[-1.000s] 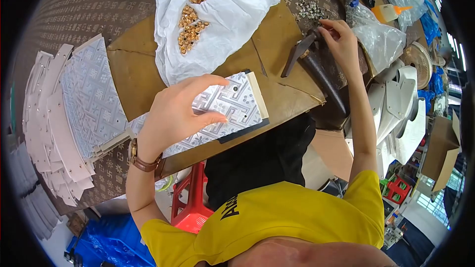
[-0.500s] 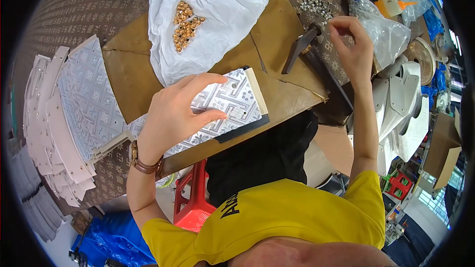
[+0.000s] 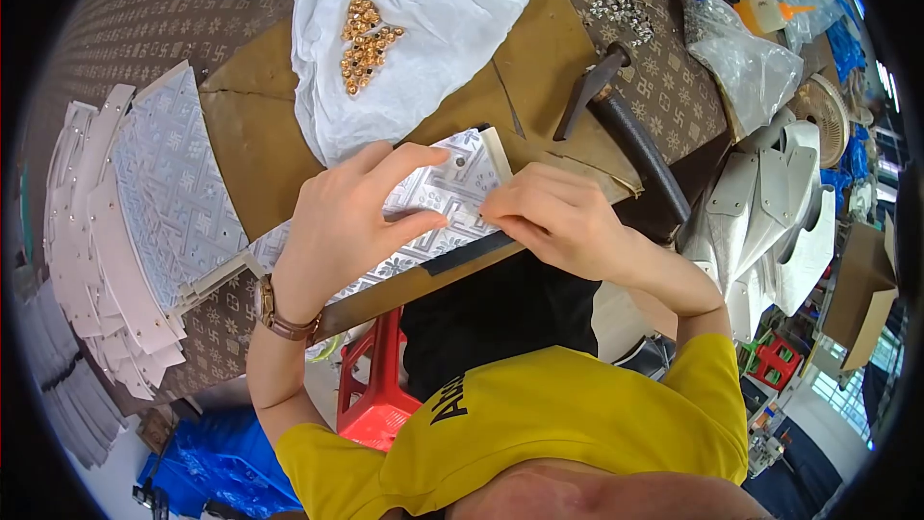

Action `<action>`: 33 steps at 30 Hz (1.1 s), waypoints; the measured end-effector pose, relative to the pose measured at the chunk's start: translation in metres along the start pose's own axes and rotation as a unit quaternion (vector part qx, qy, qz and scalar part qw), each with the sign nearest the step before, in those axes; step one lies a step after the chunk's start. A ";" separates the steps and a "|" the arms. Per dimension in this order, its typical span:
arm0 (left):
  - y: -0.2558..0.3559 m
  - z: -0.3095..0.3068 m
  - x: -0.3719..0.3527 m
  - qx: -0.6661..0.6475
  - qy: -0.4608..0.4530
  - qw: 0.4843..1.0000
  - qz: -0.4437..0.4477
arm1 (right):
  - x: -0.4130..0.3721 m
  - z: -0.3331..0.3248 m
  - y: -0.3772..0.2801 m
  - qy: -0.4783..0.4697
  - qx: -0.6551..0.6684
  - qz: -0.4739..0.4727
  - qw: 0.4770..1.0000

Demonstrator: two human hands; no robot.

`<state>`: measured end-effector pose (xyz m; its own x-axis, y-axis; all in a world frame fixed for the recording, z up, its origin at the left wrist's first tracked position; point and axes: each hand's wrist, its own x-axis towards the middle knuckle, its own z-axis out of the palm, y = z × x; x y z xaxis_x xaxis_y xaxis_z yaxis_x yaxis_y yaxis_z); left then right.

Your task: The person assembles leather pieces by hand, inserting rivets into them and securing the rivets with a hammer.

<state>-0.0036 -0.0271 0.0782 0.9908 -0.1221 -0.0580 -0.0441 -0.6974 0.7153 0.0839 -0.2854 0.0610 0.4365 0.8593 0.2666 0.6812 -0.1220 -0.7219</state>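
Observation:
A white panel with a grey geometric and floral print (image 3: 433, 197) lies on brown board at the table edge, over a dark flat block (image 3: 467, 255). A small hole shows near its far corner. My left hand (image 3: 351, 217) rests on the panel, thumb and index finger spread apart on the print. At the panel's right end, my right hand (image 3: 558, 217) has its fingers pinched together against the surface near the lower corner. Whatever sits between those fingertips is hidden. Beyond the panel, gold-coloured studs (image 3: 361, 48) lie in several small heaps on white paper (image 3: 433, 48).
A hammer (image 3: 635, 144) lies to the right on the brown board (image 3: 245, 135). Small silver pieces (image 3: 616, 10) are scattered behind it. Stacked pale panels (image 3: 106, 250) fill the left side. White parts (image 3: 770, 202), clear plastic bags (image 3: 746, 67) and an orange-tipped bottle (image 3: 765, 14) are at right.
My right hand has come down and left from above the hammer to the panel's right end, fingertips now touching it. My left hand has stayed nearly still on the panel.

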 end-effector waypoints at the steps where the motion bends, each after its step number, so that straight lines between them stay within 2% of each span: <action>1: -0.001 0.000 0.000 0.006 0.003 1.000 0.004 | -0.001 -0.001 -0.001 -0.007 -0.015 -0.008 1.000; 3: -0.001 0.002 0.000 0.018 0.004 1.000 0.013 | -0.003 -0.001 -0.005 -0.016 -0.029 -0.014 0.999; 6: -0.002 0.006 -0.001 0.026 0.027 0.999 0.033 | -0.003 0.000 -0.017 -0.043 -0.187 -0.123 0.974; 11: -0.001 0.008 -0.002 0.068 0.041 0.995 0.057 | -0.015 0.000 -0.021 -0.036 -0.215 -0.127 0.968; 14: 0.000 0.009 -0.002 0.085 0.043 0.993 0.063 | -0.020 -0.013 -0.013 -0.033 -0.090 -0.068 0.993; 16: 0.000 0.009 -0.004 0.092 0.047 0.993 0.061 | -0.020 -0.034 -0.005 0.068 -0.163 -0.041 0.983; 18: 0.003 0.007 -0.004 0.095 0.028 0.994 0.041 | -0.016 -0.051 0.009 0.161 -0.357 0.065 0.918; 19: 0.004 0.006 -0.004 0.097 0.020 0.995 0.033 | -0.019 -0.054 0.018 0.161 -0.358 0.061 0.918; 21: 0.002 0.006 -0.004 0.096 0.028 0.994 0.043 | -0.032 -0.055 0.039 0.169 -0.426 0.176 0.871; 26: 0.001 0.007 -0.006 0.087 0.033 0.994 0.051 | -0.049 -0.066 0.036 0.126 -0.416 0.168 0.885; 28: 0.000 0.008 -0.005 0.083 0.026 0.995 0.044 | -0.054 -0.079 0.002 0.164 -0.178 0.264 0.934; 29: 0.000 0.008 -0.006 0.081 0.026 0.995 0.044 | -0.070 -0.082 -0.014 0.220 -0.011 0.252 0.942; 30: 0.000 0.007 -0.005 0.080 0.027 0.995 0.046 | -0.083 -0.084 -0.025 0.275 0.156 0.232 0.920; 31: 0.000 0.007 -0.004 0.079 0.027 0.995 0.050 | -0.083 -0.082 -0.031 0.277 0.156 0.237 0.918; 33: 0.000 0.008 -0.002 0.077 0.022 0.996 0.049 | -0.069 -0.069 -0.044 0.147 0.081 0.226 0.960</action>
<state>-0.0067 -0.0327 0.0726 0.9852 -0.1668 0.0401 -0.1571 -0.7836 0.6011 0.0642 -0.3738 0.1179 0.8295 0.5558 0.0549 0.2936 -0.3504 -0.8894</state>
